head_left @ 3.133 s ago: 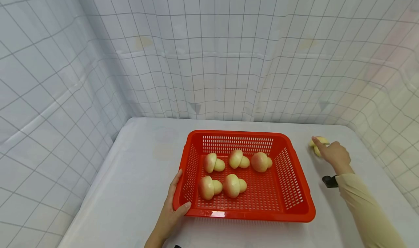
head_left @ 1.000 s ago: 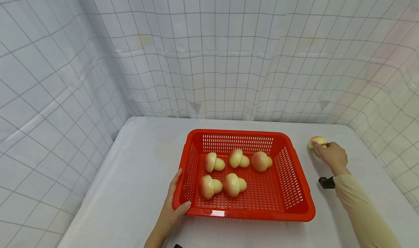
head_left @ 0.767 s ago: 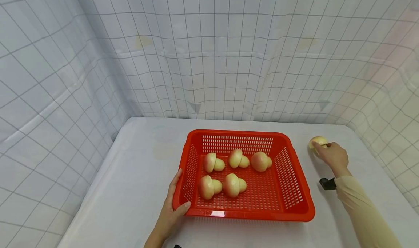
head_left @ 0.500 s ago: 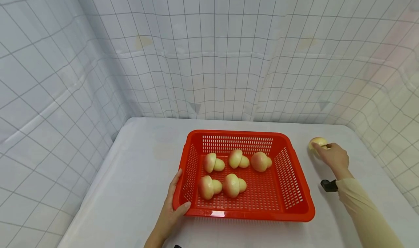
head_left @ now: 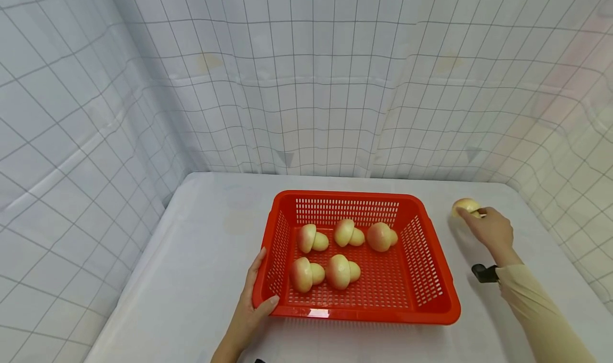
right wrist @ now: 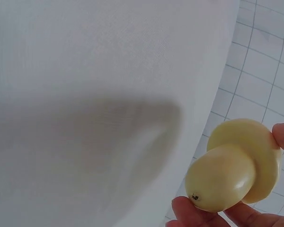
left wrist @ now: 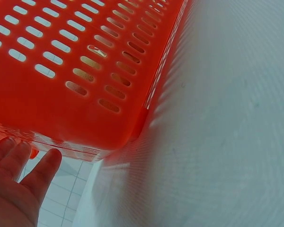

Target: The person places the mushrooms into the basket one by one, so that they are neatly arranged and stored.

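On the table's right side my right hand (head_left: 493, 229) pinches a glossy, pale yellow mushroom (head_left: 464, 207) with a pinkish tinge. Thumb and fingers hold it at cap and stem in the right wrist view, where the mushroom (right wrist: 232, 165) appears apart from the tabletop, its stem towards the camera. My left hand (head_left: 249, 310) holds the near left corner of a red slotted plastic basket (head_left: 359, 316), thumb over the rim and fingers along the outer side. Inside the basket lie several similar mushrooms (head_left: 339, 271) in two rows, stems pointing right.
White cloth covers the table (head_left: 191, 267). White gridded curtains (head_left: 330, 86) stand around its back and sides. Inside the basket, bare slotted floor shows at the near right. A black strap with a small device (head_left: 485, 273) sits on the right wrist.
My right hand's index finger lay stretched over the mushroom earlier; now fingers and thumb pinch it. Over the last half second hand and mushroom rise slightly. Left hand and basket stay put.
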Tool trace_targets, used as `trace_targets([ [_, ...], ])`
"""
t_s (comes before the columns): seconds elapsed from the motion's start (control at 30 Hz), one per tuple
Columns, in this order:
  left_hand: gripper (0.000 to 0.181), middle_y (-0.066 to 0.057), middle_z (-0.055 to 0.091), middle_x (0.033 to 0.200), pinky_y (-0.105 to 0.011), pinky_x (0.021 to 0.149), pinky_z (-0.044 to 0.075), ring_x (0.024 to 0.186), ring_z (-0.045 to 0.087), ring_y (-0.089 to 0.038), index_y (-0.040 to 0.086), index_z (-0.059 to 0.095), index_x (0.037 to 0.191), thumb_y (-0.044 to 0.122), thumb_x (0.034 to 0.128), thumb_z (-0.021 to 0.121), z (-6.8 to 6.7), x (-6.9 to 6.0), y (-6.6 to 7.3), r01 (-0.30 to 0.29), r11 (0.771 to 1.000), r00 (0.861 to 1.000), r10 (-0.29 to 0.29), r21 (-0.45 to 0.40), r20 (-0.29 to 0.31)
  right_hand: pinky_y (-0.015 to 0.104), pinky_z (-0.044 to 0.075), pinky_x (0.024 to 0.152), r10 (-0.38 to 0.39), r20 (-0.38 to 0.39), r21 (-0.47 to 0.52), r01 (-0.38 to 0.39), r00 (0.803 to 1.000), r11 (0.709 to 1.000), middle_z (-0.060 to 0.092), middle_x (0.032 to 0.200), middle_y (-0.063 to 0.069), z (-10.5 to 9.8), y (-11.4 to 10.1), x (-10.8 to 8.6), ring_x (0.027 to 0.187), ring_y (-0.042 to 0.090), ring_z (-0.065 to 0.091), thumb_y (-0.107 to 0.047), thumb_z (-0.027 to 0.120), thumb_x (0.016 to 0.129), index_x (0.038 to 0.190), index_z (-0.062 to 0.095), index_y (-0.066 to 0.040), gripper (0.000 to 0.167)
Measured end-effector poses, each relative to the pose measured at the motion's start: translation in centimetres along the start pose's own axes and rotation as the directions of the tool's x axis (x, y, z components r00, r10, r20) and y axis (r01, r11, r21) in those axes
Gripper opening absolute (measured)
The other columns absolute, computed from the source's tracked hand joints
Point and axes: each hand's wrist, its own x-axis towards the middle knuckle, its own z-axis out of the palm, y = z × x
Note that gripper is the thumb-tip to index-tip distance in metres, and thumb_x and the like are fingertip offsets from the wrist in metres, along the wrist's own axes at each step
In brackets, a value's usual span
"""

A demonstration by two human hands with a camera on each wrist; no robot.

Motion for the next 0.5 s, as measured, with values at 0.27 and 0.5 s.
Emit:
trace_targets([
  [0.27, 0.079, -0.003, 0.02, 0.152, -0.038, 0.086, 0.049, 0.126, 0.033, -0.039, 0.028, 0.02, 0.151, 0.006, 0.0853, 0.057, 0.01, 0.11, -0.06, 0.023, 1.0, 1.0, -0.023, -0.014, -0.004, 0.05, 0.043, 0.067, -0.044, -0.026, -0.005, 0.044, 0.999, 0.999, 0.05, 0.12, 0.037, -0.27, -0.27, -0.42, 0.096, 0.05, 0.052, -0.063, 0.045, 0.088, 0.123, 0.046, 0.017, 0.087],
  [0.5, 0.079, -0.002, 0.02, 0.152, -0.038, 0.086, 0.049, 0.125, 0.033, -0.039, 0.029, 0.02, 0.151, 0.006, 0.0851, 0.058, 0.0, 0.03, -0.08, 0.028, 0.999, 1.0, -0.028, -0.016, -0.008, 0.049, 0.043, 0.065, -0.089, -0.053, 0.004, 0.089, 0.995, 0.996, 0.051, 0.118, 0.037, -0.66, -0.86, -1.06, 0.094, 0.049, 0.053, -0.061, 0.048, 0.089, 0.122, 0.047, 0.017, 0.084],
])
